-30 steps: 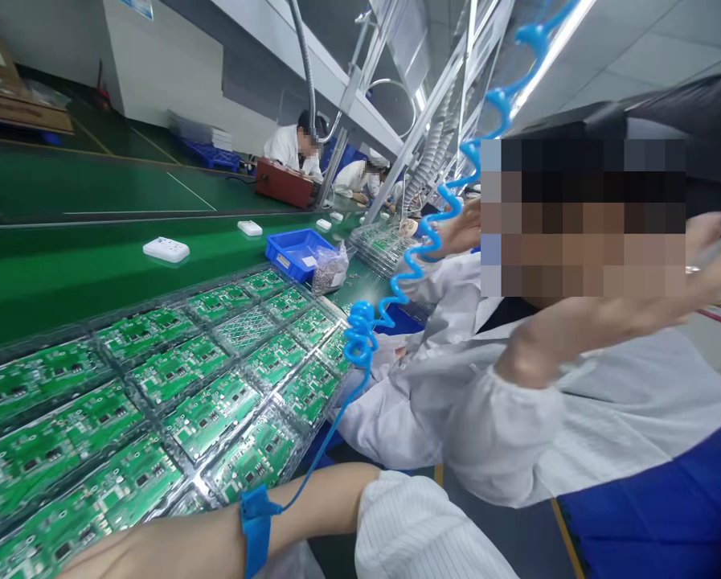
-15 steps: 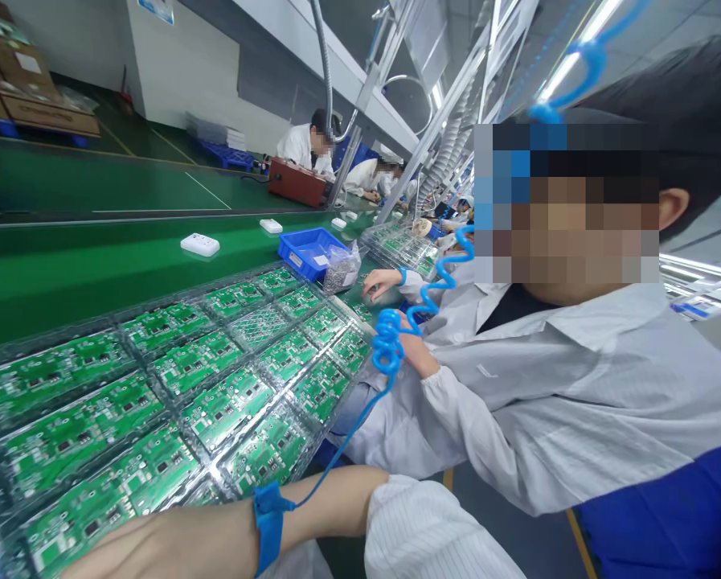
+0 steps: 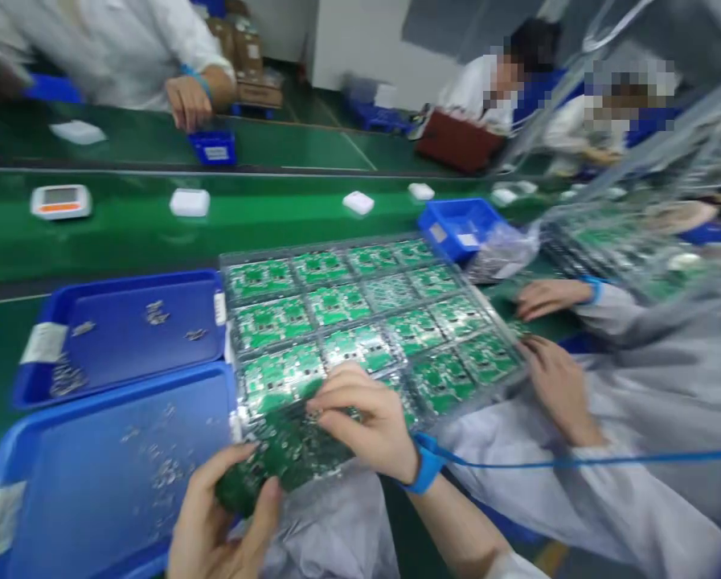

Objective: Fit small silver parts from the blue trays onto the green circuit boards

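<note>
My left hand (image 3: 219,515) is curled around the left end of a green circuit board (image 3: 269,458), thumb and fingers at its edges. Above the board's right part, my right hand (image 3: 366,414) has thumb and forefinger pinched together; what sits between them is too small and blurred to name. A blue wrist strap (image 3: 426,465) with a cord circles my right wrist. Just beyond both hands lies a clear compartment tray (image 3: 312,314) of green boards. Left of my left hand is a light blue tray (image 3: 83,474) with scattered small metal parts.
A darker blue tray (image 3: 137,322) with small metal pieces lies behind the lighter one. At right, a co-worker's hands (image 3: 556,382) work close beside the board tray. A blue bin (image 3: 460,229) and a bag of parts (image 3: 501,253) stand behind. White devices (image 3: 190,203) line the green belt (image 3: 276,217).
The view has swung left and down from the neighbouring co-worker, bringing both blue trays and my left hand into sight. My right hand now shows fully, pinched above the held board.
</note>
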A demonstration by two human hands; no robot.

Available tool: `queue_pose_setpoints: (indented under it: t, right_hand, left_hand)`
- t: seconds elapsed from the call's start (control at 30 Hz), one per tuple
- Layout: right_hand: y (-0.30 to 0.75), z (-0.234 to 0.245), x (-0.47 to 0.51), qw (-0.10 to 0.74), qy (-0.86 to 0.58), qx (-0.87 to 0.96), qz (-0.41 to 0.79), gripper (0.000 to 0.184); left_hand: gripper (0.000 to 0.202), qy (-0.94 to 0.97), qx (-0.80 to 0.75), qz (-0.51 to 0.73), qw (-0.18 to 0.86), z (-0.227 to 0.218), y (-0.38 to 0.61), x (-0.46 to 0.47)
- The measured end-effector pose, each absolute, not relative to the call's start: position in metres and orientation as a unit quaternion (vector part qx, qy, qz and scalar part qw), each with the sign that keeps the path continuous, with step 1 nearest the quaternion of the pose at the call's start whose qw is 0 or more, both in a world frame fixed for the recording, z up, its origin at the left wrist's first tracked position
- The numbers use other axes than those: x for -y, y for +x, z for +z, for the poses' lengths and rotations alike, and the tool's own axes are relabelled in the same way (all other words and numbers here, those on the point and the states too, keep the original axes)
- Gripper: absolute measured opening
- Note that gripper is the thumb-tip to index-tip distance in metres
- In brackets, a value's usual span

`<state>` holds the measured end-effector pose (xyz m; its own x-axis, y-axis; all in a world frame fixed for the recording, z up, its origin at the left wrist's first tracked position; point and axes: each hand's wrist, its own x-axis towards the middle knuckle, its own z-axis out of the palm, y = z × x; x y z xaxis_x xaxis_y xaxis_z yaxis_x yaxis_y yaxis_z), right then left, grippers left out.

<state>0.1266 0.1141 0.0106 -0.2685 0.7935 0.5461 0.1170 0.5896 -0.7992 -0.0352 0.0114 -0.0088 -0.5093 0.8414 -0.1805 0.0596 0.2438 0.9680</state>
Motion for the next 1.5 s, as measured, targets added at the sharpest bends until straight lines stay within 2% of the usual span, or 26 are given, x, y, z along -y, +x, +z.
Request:
queue_pose_setpoints:
  t: [0.17, 0.23, 0.3, 0.4, 0.6, 0.73, 0.9, 1.23, 1.5]
  right_hand:
    - [0.136, 0.000, -0.114, 0.498, -0.329, 0.733, 0.325, 0.012]
    - [0.136, -0.001, -0.114, 0.497, -0.329, 0.739, 0.313, 0.014]
    - [0.136, 0.000, -0.115, 0.495, -0.329, 0.746, 0.301, 0.015]
    - [0.137, 0.000, -0.115, 0.496, -0.343, 0.739, 0.300, 0.017]
    - [0.142, -0.005, -0.114, 0.494, -0.365, 0.689, 0.385, 0.023]
    - [0.145, -0.006, -0.112, 0.515, -0.379, 0.671, 0.376, 0.026]
    - [0.145, -0.002, -0.110, 0.530, -0.380, 0.675, 0.344, 0.024]
    - [0.139, 0.001, -0.112, 0.512, -0.384, 0.699, 0.320, 0.014]
    - [0.139, 0.001, -0.111, 0.504, -0.387, 0.711, 0.303, 0.017]
  left_hand:
    - [0.076, 0.285, -0.677, 0.496, 0.463, -0.006, -0.034, -0.026]
    - [0.075, 0.280, -0.667, 0.480, 0.496, -0.001, -0.029, -0.031]
    - [0.066, 0.265, -0.673, 0.470, 0.506, 0.006, -0.021, -0.035]
    - [0.053, 0.245, -0.688, 0.475, 0.491, 0.016, -0.008, -0.038]
    - [0.048, 0.248, -0.659, 0.497, 0.507, 0.006, -0.008, -0.039]
    - [0.056, 0.302, -0.667, 0.507, 0.454, -0.007, -0.018, -0.040]
    - [0.063, 0.234, -0.734, 0.487, 0.411, 0.010, -0.008, -0.045]
    - [0.069, 0.212, -0.752, 0.483, 0.394, 0.019, -0.001, -0.046]
    - [0.071, 0.203, -0.755, 0.487, 0.390, 0.019, -0.001, -0.045]
